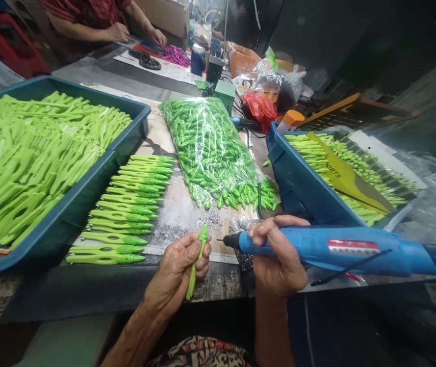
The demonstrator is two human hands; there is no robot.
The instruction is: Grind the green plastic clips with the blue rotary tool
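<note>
Pinched in my left hand [181, 265] is a light-green plastic piece with a darker green pointed tip [198, 257], held upright. My right hand [279, 255] wraps around a blue electric screwdriver [317, 247], whose thin bit points left towards the green piece, a short gap apart. Small metal screws [212, 219] lie scattered on the table just beyond my hands. To the left lies a column of similar two-tone green pieces [129, 206], side by side. Behind the screws sits a clear bag of green tips [213, 148], with several spilling from its mouth.
A blue tray of light-green pieces [126, 153] stands on the left. On the right, a blue bin [294, 178] holds more green pieces and a yellow packet [343, 176]. Across the table, another person's hands [156, 36] work beside purple pieces [175, 56].
</note>
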